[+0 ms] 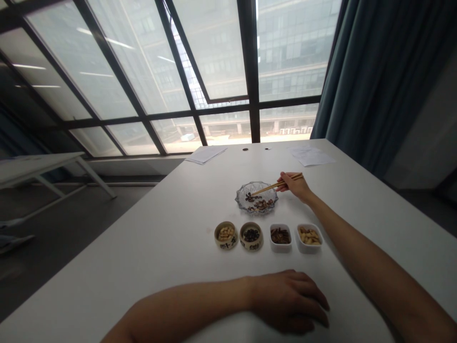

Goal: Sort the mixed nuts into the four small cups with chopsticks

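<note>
On my feed, the right hand (pixel 294 186) is closed around a pair of wooden chopsticks (pixel 276 186), gripping them toward their upper end. Their long axis runs left from the hand and tilts slightly toward the near side, with the tips over the middle of a cut-glass dish (pixel 271 197). The dish holds a mix of dark beans and brown nuts (pixel 260 205). I can't tell whether the tips are pinching anything or touching the glass.

The dish lies just left of the right hand, which is much nearer to it than the other hand. The left hand (pixel 287 301) rests palm down and empty on the tabletop (pixel 143 286), its fingers loosely curled. Between the hands, a row of four small containers runs left to right: a round cup of peanuts (pixel 226 235), a round cup of dark beans (pixel 251 236), a white dish of brown nuts (pixel 280 237), and a white dish of peanuts (pixel 309 237).
</note>
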`<state>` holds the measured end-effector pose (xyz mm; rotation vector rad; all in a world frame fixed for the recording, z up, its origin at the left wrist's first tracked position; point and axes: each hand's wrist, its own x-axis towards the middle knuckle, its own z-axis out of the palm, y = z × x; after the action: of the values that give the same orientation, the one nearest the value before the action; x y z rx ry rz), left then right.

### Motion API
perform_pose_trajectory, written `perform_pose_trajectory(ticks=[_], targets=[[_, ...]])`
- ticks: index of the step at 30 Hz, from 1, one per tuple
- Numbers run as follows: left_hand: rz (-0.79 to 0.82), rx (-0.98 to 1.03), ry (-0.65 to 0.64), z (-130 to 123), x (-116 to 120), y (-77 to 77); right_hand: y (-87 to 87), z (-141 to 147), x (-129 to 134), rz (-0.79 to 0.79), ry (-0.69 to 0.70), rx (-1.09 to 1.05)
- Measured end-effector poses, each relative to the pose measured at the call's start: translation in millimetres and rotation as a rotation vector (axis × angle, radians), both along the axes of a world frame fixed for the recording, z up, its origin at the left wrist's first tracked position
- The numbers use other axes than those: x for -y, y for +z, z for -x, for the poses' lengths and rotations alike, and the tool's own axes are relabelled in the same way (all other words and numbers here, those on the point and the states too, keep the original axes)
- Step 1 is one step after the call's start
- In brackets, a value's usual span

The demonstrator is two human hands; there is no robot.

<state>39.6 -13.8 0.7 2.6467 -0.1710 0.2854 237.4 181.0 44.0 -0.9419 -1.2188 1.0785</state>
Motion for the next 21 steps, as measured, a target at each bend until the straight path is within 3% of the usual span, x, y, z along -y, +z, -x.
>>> perform_pose_trajectory(ticks=[21], targets=[[0.007, 0.007, -0.003, -0.3, -0.3, 0.5, -8.1, 13.5, 0.7, -0.013, 0.007, -0.014]])
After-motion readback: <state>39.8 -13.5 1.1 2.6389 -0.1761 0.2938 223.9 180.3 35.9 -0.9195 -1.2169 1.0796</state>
